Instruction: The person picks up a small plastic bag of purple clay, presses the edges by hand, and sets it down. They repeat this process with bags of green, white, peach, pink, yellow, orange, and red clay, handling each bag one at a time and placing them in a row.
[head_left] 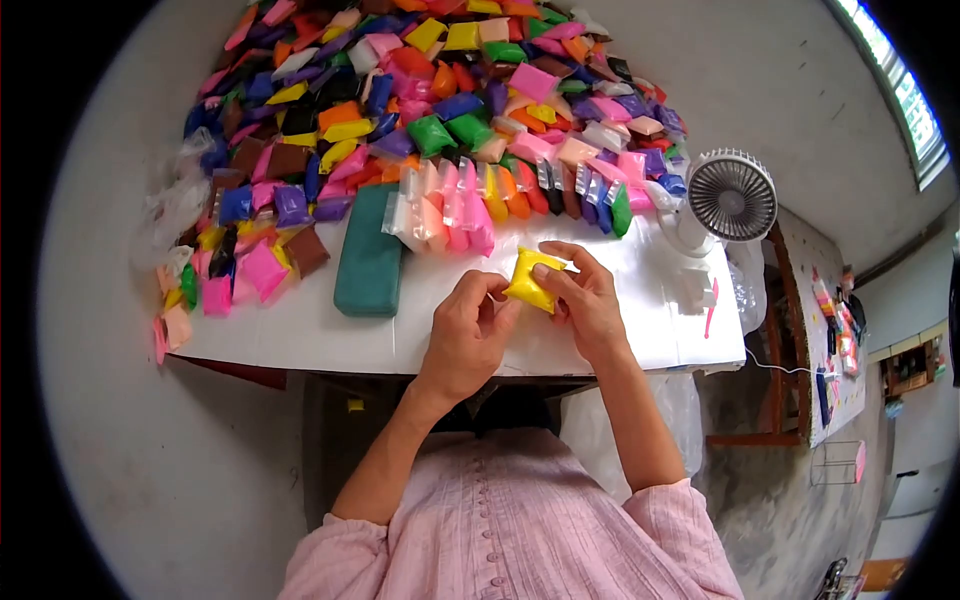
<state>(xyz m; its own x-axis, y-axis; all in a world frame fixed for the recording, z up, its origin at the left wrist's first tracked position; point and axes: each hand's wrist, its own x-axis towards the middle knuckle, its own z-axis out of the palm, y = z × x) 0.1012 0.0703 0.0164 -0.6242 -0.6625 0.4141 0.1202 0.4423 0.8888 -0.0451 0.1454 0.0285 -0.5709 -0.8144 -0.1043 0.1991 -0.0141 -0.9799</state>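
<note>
A shiny yellow packet [532,280] is held up over the front part of the white table [440,340]. My right hand [590,300] grips it from the right, with the thumb lying across its face. My left hand [470,325] is at the packet's left corner, its thumb and index finger pinched together there. Behind my hands a row of clear-edged packets stands side by side, among them a pink packet [470,215] and an orange packet [513,195]. Left of that row lies a teal case [368,250].
A large heap of coloured packets [400,90] covers the back of the table and reaches down its left side. On the right stand a white fan [732,195] and a thin pink tool [711,308]. Clear plastic bags [180,200] lie at the left edge.
</note>
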